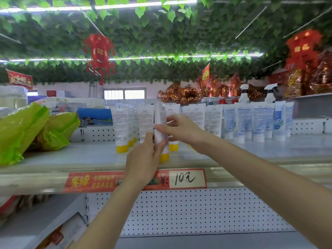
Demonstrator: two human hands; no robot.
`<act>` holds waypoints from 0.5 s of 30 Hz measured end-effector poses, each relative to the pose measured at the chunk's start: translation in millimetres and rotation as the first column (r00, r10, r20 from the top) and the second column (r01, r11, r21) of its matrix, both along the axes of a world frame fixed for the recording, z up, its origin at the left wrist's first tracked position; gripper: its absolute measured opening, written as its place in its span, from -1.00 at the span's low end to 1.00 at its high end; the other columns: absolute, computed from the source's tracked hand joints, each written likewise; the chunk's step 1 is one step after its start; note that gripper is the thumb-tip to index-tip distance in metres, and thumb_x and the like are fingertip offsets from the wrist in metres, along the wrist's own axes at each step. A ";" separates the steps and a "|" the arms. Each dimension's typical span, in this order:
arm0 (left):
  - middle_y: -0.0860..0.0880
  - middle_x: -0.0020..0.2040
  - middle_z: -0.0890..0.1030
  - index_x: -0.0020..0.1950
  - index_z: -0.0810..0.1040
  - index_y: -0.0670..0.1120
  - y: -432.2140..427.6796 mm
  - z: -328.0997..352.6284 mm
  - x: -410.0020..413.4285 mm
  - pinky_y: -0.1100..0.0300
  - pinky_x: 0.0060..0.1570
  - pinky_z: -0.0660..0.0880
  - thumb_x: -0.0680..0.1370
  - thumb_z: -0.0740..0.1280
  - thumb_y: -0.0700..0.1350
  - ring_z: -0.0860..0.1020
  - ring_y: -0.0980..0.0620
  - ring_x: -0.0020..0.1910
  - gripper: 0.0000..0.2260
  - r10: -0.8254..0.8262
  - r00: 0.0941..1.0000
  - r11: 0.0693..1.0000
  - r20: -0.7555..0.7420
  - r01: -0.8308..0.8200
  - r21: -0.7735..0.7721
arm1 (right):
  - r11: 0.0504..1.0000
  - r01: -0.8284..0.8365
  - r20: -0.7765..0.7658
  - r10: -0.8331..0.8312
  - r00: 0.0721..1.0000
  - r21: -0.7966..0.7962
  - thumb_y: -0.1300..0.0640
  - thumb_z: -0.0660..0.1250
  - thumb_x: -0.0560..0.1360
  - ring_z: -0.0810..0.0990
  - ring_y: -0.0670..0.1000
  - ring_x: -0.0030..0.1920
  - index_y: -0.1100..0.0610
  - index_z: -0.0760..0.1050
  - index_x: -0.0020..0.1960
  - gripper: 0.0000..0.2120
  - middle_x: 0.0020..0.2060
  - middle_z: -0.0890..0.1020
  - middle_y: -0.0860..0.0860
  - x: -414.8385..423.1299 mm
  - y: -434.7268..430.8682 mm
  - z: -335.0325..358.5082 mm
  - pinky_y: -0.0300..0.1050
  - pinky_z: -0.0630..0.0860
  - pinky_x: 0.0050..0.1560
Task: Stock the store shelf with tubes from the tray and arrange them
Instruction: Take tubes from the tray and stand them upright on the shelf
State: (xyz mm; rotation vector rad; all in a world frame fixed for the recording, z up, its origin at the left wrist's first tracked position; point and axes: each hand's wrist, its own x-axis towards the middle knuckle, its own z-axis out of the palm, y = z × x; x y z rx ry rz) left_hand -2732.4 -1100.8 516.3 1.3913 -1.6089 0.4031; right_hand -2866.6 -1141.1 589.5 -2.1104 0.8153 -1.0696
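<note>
A white tube with a yellow cap (162,126) stands cap-down near the front edge of the grey shelf (80,159). My left hand (143,157) grips its lower part from the left. My right hand (179,128) pinches its middle from the right. Behind it stand several more white tubes with yellow caps (122,128), in a row. Further right is a row of white tubes with blue print and white caps (258,121). The tray is not in view.
Green plastic bags (27,132) lie on the shelf at the left. A red price label (186,178) runs along the shelf's front edge. Two spray bottles (270,94) and gold-red packs (181,94) stand behind. Perforated back panel (188,212) lies below.
</note>
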 end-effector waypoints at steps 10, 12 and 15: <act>0.08 -0.37 0.42 -0.15 0.45 0.06 14.8 -0.9 -13.8 0.11 -0.30 0.34 0.55 -0.15 0.27 0.53 -0.03 -0.24 -0.53 0.162 0.937 0.981 0.309 -0.188 0.057 | 0.996 0.087 0.027 -0.087 0.996 0.006 0.10 0.29 0.58 0.61 -0.04 0.01 0.15 0.46 0.21 -0.76 0.01 0.61 0.01 -40.6 -2.3 -1.0 -0.11 0.60 0.00; 0.07 -0.38 0.43 -0.22 0.47 0.02 15.3 -0.2 -15.1 0.13 -0.32 0.31 0.56 -0.15 0.27 0.51 -0.03 -0.26 -0.48 0.183 0.921 0.974 0.343 -0.218 0.066 | 0.989 0.146 0.021 -0.146 0.989 -0.005 0.10 0.29 0.58 0.61 -0.05 0.02 0.16 0.46 0.22 -0.75 0.03 0.61 0.02 -59.8 -6.2 0.2 -0.14 0.61 -0.04; 0.03 -0.39 0.46 -0.19 0.58 0.00 15.3 0.0 -16.6 0.14 -0.37 0.25 0.55 -0.19 0.27 0.45 -0.03 -0.32 -0.38 0.206 0.900 0.966 0.383 -0.249 0.066 | 0.973 0.230 0.015 -0.229 0.973 -0.037 0.09 0.30 0.57 0.61 -0.04 0.00 0.17 0.46 0.22 -0.74 0.06 0.60 0.07 -90.3 -14.0 -0.8 -0.17 0.60 -0.11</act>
